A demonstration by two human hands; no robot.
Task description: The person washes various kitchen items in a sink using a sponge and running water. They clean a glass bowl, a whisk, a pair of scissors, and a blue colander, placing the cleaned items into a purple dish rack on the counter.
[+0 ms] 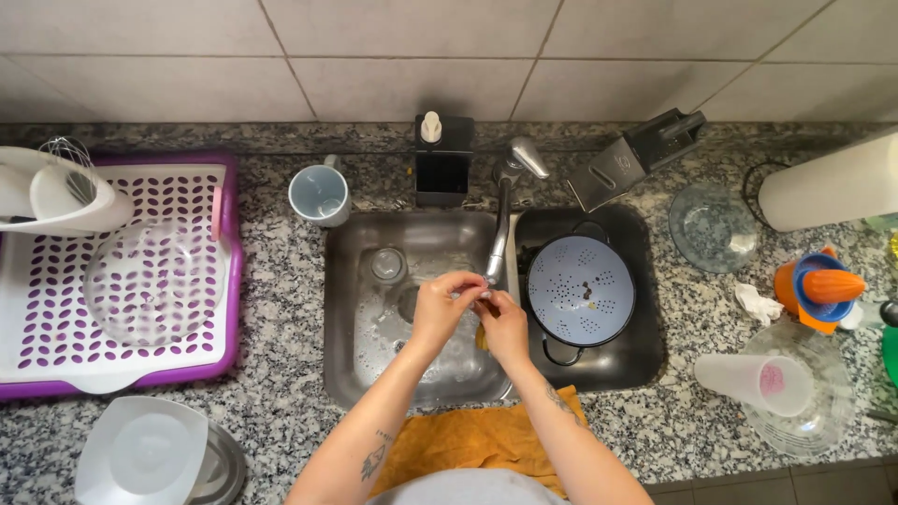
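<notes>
Hands meet under the spout at the middle of the steel sink, roughly six o'clock from the tap: the left hand has its fingers curled inward against the right hand, whose fingers bend around something small and pale that I cannot make out; a yellow bit, perhaps a sponge, peeks out just below them. Rubbing like this probably goes best with the fingertips kept directly in the water's path and low in the basin, so splashes stay inside. Going from nine o'clock across: a purple-rimmed drying rack with a perforated white tray carries a clear glass bowl, and a white utensil holder with a wire whisk sits at its upper corner. A pale blue mug stands on the speckled granite counter. Past the tap, at three o'clock from the hands, a light blue enamel colander with punched holes rests in a dark pan. Farther right lie a clear glass lid, an orange and blue citrus juicer and a translucent plastic cup tipped on its side. An ochre towel hangs at six o'clock.
</notes>
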